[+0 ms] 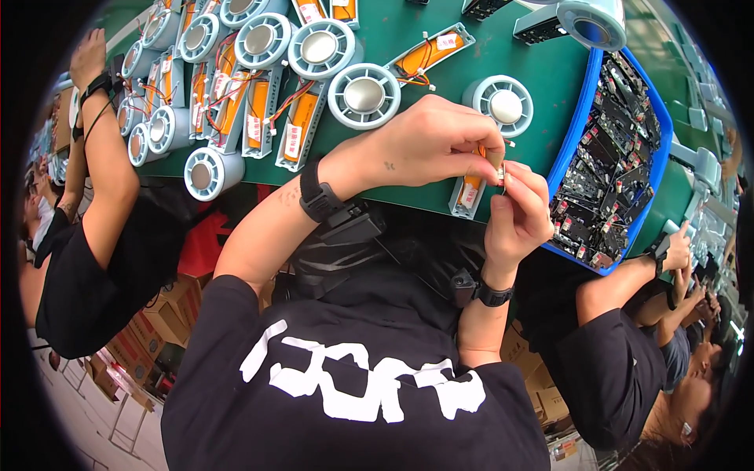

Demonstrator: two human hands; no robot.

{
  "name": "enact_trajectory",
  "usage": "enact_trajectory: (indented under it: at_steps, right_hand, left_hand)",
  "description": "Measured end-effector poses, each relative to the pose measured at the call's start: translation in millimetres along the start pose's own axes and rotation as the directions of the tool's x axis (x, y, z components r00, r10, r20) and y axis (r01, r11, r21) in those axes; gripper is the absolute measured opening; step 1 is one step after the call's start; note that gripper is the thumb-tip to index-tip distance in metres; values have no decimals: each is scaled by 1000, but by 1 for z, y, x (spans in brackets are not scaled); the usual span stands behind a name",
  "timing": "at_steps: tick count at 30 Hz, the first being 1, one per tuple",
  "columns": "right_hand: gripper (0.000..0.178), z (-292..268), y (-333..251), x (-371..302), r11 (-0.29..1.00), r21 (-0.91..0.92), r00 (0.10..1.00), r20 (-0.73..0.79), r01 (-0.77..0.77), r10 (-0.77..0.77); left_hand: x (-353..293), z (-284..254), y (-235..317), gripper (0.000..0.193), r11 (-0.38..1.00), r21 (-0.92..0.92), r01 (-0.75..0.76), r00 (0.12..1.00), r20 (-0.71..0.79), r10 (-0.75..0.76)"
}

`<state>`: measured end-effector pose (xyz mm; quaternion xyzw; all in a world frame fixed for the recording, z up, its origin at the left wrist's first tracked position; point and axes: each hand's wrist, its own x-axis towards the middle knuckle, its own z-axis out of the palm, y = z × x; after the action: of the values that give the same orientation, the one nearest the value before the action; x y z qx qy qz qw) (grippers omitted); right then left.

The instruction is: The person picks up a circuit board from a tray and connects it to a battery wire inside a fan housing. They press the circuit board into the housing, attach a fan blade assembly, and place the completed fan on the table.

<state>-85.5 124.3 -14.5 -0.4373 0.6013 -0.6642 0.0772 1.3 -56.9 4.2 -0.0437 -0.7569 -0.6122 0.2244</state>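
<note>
My left hand (452, 141) reaches across from the left, thumb and forefinger pinched at a small white wire connector (501, 174). Right beside it, the fingers of my right hand (520, 210) are closed on a small thin part, mostly hidden by the fingertips. Below and behind both hands lies a light-blue handheld fan body; its round head (504, 106) has a silver centre. Its open handle (469, 195) holds an orange battery with a white label, partly covered by my left hand.
Many similar fan bodies (320, 49) with orange batteries and loose wires crowd the green table (436, 98) at the left. A blue bin (567, 149) full of black circuit boards (609, 157) stands at my right. Co-workers' arms (110, 149) show on both sides.
</note>
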Motion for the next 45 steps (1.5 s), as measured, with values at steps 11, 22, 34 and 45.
enact_trajectory:
  at_steps: [11, 22, 34, 45]
  right_hand:
    - [28, 3, -12, -5, 992, -112, 997, -52, -64, 59]
    - [28, 10, -36, -6, 958, -79, 930, -277, -274, 243]
    - [28, 22, -26, -4, 961, 35, 916, -295, -275, 273]
    - [29, 23, -12, -9, 980, -160, 966, -249, -119, 77]
  left_hand:
    - [2, 4, 9, 19, 985, 169, -36, 997, -61, 47]
    - [15, 22, 34, 20, 757, 653, -26, 977, -143, 157]
    - [0, 18, 14, 20, 723, 665, -185, 952, -60, 299]
    - [1, 14, 13, 17, 811, 549, -203, 962, -41, 268]
